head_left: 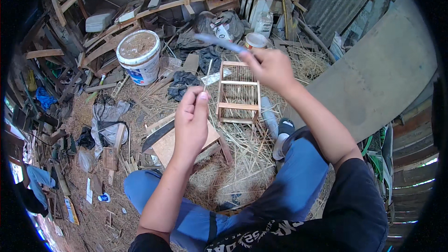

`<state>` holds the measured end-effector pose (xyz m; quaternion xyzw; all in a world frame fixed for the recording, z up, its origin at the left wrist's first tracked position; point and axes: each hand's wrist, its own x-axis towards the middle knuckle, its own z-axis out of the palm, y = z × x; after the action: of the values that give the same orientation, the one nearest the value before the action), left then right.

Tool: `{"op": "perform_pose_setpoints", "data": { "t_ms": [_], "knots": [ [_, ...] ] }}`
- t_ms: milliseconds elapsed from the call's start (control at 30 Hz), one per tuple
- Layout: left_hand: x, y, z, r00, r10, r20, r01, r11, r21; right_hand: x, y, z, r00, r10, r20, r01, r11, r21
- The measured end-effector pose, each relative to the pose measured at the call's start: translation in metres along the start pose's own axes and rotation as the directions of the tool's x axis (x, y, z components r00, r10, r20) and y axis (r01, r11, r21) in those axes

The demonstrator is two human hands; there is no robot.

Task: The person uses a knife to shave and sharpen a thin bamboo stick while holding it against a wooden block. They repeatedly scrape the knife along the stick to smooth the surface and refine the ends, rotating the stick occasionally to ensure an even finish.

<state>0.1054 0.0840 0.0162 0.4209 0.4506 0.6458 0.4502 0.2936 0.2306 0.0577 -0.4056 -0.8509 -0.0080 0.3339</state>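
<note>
My left hand is closed around a thin pale stick, which points upward. Above and to the right, my right hand grips a knife, its blade raised toward the left and blurred. The blade is apart from the stick. Below my left hand, a dark long blade lies on a small wooden stool or bench, partly hidden by my forearm. Just beyond my hands stands a wooden frame with many thin rods, like a small cage.
A large white bucket and a smaller tub stand behind. A large grey board fills the right side. Straw, offcuts and dark rags cover the floor. Another person's leg shows at the far left.
</note>
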Motion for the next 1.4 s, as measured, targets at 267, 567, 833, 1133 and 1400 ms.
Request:
{"op": "perform_pose_setpoints", "data": {
  "t_ms": [267, 567, 833, 1133, 1400],
  "knots": [
    [-0.01, 0.002, 0.001, 0.993, -0.105, 0.062, 0.111, 0.987, -0.113, -0.022, -0.03, 0.009, 0.954, -0.283, 0.096, 0.259, 0.943, 0.207],
    [-0.009, -0.004, -0.005, 0.997, -0.078, -0.001, 0.078, 0.997, -0.012, -0.024, -0.047, 0.008, 0.896, -0.395, 0.203, 0.37, 0.917, 0.152],
    [-0.01, -0.001, -0.007, 1.0, 0.015, -0.001, -0.015, 0.999, 0.034, -0.012, -0.032, 0.005, 0.974, -0.17, 0.153, 0.155, 0.983, 0.102],
    [-0.011, 0.007, -0.008, 1.0, -0.005, 0.003, 0.005, 0.996, 0.084, -0.016, -0.026, 0.005, 0.983, -0.172, 0.062, 0.153, 0.959, 0.24],
    [-0.014, -0.002, -0.005, 0.998, -0.025, -0.065, 0.033, 0.992, 0.124, -0.028, -0.051, 0.005, 0.915, -0.374, 0.153, 0.348, 0.921, 0.174]
  ]
}}
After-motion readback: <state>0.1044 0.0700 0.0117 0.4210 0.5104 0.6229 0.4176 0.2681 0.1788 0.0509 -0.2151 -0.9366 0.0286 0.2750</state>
